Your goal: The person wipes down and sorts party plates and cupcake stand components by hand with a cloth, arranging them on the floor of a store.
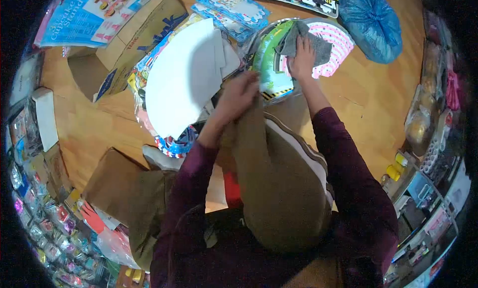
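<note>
Floor [358, 101] | grey cloth [322, 52], rumpled | right fingers [299, 45] apart on it | left fingers [249, 81]: can't tell

The head view looks forward and steeply down from above; the floor [371, 108] lies near.

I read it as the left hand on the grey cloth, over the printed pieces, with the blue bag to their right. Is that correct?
Not quite: the head view shows the right hand on the grey cloth; the left hand is apart from it. The cloth does lie over the printed pieces, with the blue bag to their right.
</note>
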`<action>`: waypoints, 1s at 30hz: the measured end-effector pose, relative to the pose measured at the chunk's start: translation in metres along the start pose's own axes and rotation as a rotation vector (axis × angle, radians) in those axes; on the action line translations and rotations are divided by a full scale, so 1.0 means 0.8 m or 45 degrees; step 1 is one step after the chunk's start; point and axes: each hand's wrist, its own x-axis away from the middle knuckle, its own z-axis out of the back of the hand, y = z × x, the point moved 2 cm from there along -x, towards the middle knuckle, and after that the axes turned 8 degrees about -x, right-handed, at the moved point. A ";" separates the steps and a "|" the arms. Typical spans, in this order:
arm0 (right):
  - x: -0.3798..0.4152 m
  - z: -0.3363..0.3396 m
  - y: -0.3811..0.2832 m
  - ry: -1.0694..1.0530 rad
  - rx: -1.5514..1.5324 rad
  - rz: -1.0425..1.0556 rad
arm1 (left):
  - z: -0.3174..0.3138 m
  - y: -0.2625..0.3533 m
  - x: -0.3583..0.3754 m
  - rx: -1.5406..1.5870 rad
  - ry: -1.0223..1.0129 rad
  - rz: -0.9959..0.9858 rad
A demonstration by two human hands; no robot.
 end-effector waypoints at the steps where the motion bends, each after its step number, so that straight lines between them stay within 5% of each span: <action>1: 0.003 -0.003 0.005 0.016 -0.109 -0.009 | -0.025 -0.016 -0.018 -0.010 -0.110 0.072; 4: 0.018 -0.011 0.013 0.033 -0.277 -0.066 | -0.073 -0.068 -0.060 -0.391 0.036 0.130; 8: 0.044 -0.018 0.018 0.063 -0.600 -0.154 | -0.089 -0.081 -0.075 -0.013 0.082 0.431; 14: 0.042 -0.006 0.027 0.156 -1.119 -0.449 | -0.100 -0.072 -0.104 -0.395 0.228 0.020; 16: 0.042 -0.009 0.038 0.171 -1.653 -0.684 | -0.101 -0.069 -0.115 -0.464 0.183 0.107; 20: 0.049 -0.023 0.030 0.106 -1.309 -0.480 | -0.102 -0.058 -0.119 -0.573 0.225 0.163; 24: 0.057 0.013 -0.032 0.152 -1.570 -0.722 | -0.098 -0.046 -0.112 -0.569 0.270 0.252; 27: 0.052 -0.014 -0.005 0.195 -2.015 -0.861 | -0.101 -0.052 -0.115 -0.632 0.158 0.212; 30: 0.048 0.002 -0.006 0.228 -2.017 -0.904 | -0.103 -0.056 -0.116 -0.511 0.194 0.228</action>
